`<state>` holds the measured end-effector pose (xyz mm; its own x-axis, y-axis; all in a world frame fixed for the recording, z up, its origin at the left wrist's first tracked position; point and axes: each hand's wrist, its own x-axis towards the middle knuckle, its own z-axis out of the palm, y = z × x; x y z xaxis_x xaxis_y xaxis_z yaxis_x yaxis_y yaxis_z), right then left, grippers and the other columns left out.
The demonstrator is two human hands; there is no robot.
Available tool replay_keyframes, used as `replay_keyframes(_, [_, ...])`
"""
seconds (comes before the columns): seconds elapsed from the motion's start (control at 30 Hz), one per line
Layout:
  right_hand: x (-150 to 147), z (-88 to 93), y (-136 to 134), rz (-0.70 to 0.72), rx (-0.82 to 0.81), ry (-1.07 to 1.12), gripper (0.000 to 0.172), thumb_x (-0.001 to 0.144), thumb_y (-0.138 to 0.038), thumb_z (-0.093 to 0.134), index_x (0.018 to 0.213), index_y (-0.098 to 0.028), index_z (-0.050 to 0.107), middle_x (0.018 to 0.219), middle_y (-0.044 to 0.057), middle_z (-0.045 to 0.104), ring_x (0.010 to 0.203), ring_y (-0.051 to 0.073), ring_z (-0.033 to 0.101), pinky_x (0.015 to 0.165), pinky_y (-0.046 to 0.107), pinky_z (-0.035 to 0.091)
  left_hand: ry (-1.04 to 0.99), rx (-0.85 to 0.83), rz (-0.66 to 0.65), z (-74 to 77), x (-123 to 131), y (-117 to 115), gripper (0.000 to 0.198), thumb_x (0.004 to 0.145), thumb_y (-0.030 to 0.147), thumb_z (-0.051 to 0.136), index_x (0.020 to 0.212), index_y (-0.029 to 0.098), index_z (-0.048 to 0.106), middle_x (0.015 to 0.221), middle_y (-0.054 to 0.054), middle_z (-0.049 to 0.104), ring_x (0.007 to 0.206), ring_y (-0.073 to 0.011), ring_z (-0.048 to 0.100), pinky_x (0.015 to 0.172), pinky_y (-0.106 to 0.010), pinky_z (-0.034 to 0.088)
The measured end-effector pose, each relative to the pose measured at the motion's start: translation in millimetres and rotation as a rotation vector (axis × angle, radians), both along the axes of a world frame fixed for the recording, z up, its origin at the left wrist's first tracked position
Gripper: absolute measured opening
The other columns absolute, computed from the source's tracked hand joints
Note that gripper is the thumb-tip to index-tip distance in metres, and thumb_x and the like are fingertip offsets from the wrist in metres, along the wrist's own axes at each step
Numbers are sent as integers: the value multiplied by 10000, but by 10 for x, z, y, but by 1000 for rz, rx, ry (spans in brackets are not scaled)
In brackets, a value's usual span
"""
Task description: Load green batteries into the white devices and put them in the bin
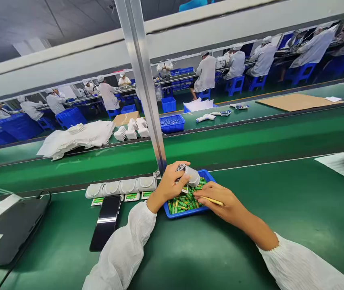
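Observation:
My left hand [172,180] is closed around a wrist monitor with a rolled light-grey cuff [193,177], held over a blue tray [178,216]. Loose green-and-gold batteries [181,204] fill the tray. Beside it my right hand [220,201] grips a thin yellow stick [213,200], with its fingertips at the batteries' right side. Whether those fingertips also touch a battery is hidden. To the left stands a row of similar grey cuffs [128,186], with green batteries showing in the white units below them.
A black phone [105,223] lies left of my left forearm. Farther left is a dark flat case [11,229] with a cable. A metal post [147,80] rises behind the tray. Beyond the green belt [235,141] are white parts [132,129] and a blue bin [172,123]; people sit farther back.

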<state>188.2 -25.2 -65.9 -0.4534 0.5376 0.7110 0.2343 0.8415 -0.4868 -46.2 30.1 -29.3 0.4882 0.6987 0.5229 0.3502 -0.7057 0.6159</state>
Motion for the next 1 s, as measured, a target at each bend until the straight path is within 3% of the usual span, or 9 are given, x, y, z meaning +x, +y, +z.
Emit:
replay_keyframes(0.3, [-118, 64, -87, -24, 2, -39, 224, 1072, -184, 622, 1260, -224, 736, 1014, 35, 802, 892, 187, 722, 820, 337, 587, 42, 40, -54, 44, -1, -22, 581, 1130, 549, 357, 907, 170, 737, 1291, -140, 703, 1216, -288, 632, 1044, -461, 381])
replay_keyframes(0.47, [-115, 213, -112, -78, -356, -45, 244, 1094, -294, 592, 1029, -232, 819, 976, 20, 830, 856, 186, 779, 775, 297, 626, 31, 26, -146, 78, 13, -52, 612, 1121, 575, 343, 870, 169, 726, 1269, -165, 685, 1181, -294, 641, 1030, -448, 441])
replay_keyframes(0.53, [-104, 237, -111, -78, -418, -47, 274, 1097, -309, 584, 989, -231, 823, 922, 16, 828, 824, 182, 782, 743, 284, 630, 23, 13, -164, 88, 24, -59, 621, 1118, 582, 332, 856, 173, 718, 1265, -177, 676, 1177, -299, 643, 1027, -444, 463])
replay_keyframes(0.67, [-134, 158, -120, -56, -120, -24, 213, 1078, -223, 593, 1113, -213, 802, 992, 55, 828, 865, 198, 787, 801, 330, 646, 29, 12, -112, 78, 33, -55, 612, 1116, 567, 322, 838, 182, 708, 1250, -181, 678, 1161, -306, 642, 1010, -451, 470])
replay_keyframes(0.77, [-174, 85, -130, -36, 69, -37, 260, 1067, -150, 584, 1251, -215, 754, 1038, 68, 824, 886, 202, 790, 805, 344, 651, 42, 36, -73, 55, 35, -53, 577, 1117, 529, 332, 863, 180, 715, 1242, -178, 680, 1163, -307, 636, 1016, -454, 460])
replay_keyframes(1.0, [-172, 6, -133, -70, 270, -79, 349, 1029, -90, 608, 1348, -208, 690, 996, 81, 810, 838, 213, 775, 748, 350, 659, 80, 99, -37, 34, 72, -95, 536, 1127, 475, 332, 883, 182, 708, 1224, -167, 690, 1143, -301, 640, 976, -460, 440])
